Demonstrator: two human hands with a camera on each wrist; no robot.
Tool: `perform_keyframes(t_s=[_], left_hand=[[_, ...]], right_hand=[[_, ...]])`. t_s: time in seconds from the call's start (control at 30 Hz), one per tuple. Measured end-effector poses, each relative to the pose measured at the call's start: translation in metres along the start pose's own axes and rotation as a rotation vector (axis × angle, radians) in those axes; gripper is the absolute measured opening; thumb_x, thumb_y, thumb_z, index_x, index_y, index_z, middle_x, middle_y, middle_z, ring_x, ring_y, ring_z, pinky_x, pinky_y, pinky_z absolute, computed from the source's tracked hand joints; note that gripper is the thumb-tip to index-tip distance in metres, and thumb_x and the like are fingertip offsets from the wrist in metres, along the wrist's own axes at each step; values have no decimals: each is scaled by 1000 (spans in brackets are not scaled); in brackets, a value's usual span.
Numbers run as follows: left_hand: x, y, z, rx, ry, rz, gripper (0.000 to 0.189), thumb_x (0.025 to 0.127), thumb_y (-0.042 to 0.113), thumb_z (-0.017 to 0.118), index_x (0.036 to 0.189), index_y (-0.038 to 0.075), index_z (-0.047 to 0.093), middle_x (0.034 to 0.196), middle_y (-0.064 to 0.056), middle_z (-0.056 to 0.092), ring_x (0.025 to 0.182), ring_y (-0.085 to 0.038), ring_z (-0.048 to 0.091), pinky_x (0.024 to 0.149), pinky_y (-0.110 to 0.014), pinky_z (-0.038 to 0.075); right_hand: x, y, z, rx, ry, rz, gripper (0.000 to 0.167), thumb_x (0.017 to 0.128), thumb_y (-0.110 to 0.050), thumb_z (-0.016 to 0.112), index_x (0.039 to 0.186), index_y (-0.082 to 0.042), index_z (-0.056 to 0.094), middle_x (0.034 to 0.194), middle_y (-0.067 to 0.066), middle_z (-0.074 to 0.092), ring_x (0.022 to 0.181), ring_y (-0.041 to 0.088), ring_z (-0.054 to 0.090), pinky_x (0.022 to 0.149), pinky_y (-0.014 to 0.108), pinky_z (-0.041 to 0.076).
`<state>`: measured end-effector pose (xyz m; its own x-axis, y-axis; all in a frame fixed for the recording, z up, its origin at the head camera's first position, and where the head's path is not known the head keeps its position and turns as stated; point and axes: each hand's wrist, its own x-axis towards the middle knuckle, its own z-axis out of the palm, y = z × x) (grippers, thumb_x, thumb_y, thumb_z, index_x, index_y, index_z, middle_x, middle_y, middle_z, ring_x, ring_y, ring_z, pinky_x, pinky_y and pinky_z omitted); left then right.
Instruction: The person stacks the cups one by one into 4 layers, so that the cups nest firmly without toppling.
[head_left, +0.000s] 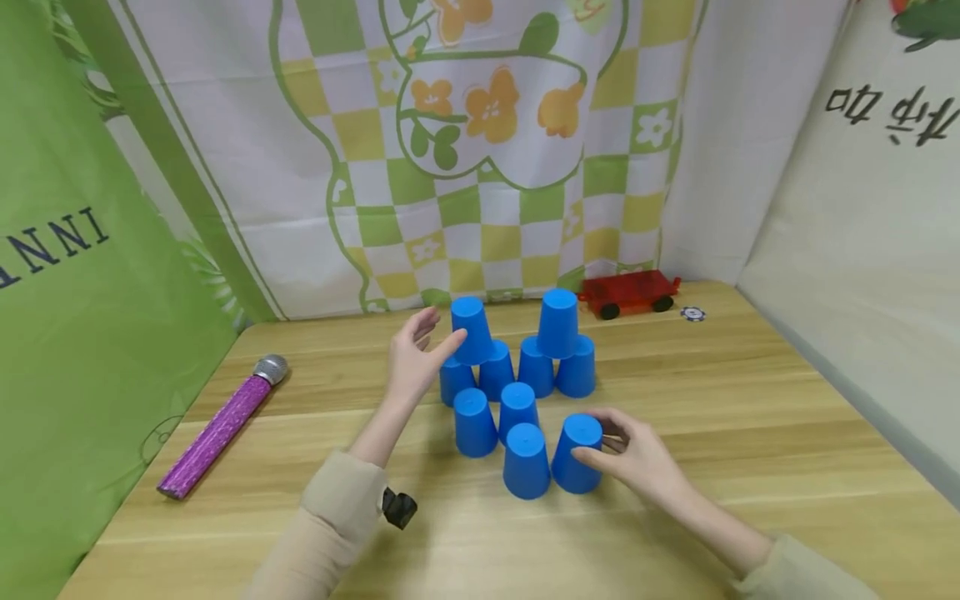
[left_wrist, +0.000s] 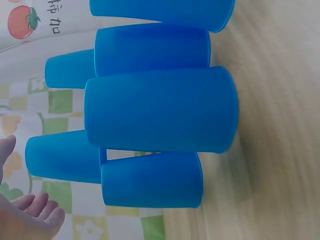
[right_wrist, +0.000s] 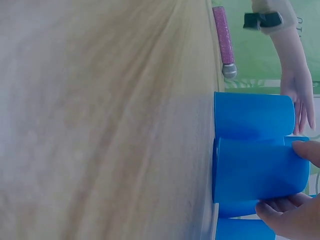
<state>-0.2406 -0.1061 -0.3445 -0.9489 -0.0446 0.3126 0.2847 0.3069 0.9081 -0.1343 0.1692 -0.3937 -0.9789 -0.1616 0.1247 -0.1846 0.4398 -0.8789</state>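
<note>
Your right hand (head_left: pixel 641 460) pinches an upside-down blue cup (head_left: pixel 573 475) near its narrow top, thumb and fingers opposed, seemingly to steady it beside the neighbouring cup (head_left: pixel 527 467). Your left hand (head_left: pixel 415 357), fingers loose and holding nothing, is just beside a raised blue cup (head_left: pixel 472 327), bridging two lower cups (head_left: pixel 497 375) whose upturned bases support it.

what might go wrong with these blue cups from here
The left hand is close to the raised back-left blue tapered plastic cup, which perches across two lower blue cups; a brush might topple it. The right hand grips the front-right blue plastic cup, close to its left-hand blue neighbour; moving it could knock that one.
</note>
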Motion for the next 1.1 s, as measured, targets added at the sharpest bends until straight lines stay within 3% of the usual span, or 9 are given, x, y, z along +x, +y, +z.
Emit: perform_keyframes(t_s=[0.27, 0.47, 0.83, 1.1], left_hand=[[-23, -6, -17, 49, -35, 19, 62, 84, 32, 70, 135, 5, 46, 134, -14, 54, 129, -28, 47, 109, -44, 39], [-37, -10, -20, 99, -46, 31, 63, 85, 38, 68, 135, 6, 46, 134, -14, 55, 128, -26, 50, 108, -41, 40], [-57, -17, -14, 133, -131, -24, 67, 83, 42, 69, 135, 6, 48, 137, -11, 53, 129, -28, 48, 108, -44, 40], [-65, -27, -7, 146, -212, -82, 65, 83, 40, 70, 134, 6, 48, 136, -12, 53, 130, -30, 46, 108, -48, 39]], right_hand=[[1, -1, -10, -37, 33, 4, 49, 84, -22, 72, 121, 4, 55, 114, 20, 63, 106, 31, 61, 89, 38, 54], [10, -12, -30, -87, 46, -25, 49, 87, -26, 68, 125, 1, 52, 119, 22, 61, 107, 35, 61, 87, 39, 55], [38, -54, -81, -155, 46, -83, 54, 89, -31, 65, 131, -1, 47, 126, 22, 55, 114, 38, 58, 85, 34, 56], [66, -93, -102, -178, 67, -109, 55, 88, -36, 65, 129, -4, 49, 124, 16, 57, 112, 30, 58, 78, 13, 52]])
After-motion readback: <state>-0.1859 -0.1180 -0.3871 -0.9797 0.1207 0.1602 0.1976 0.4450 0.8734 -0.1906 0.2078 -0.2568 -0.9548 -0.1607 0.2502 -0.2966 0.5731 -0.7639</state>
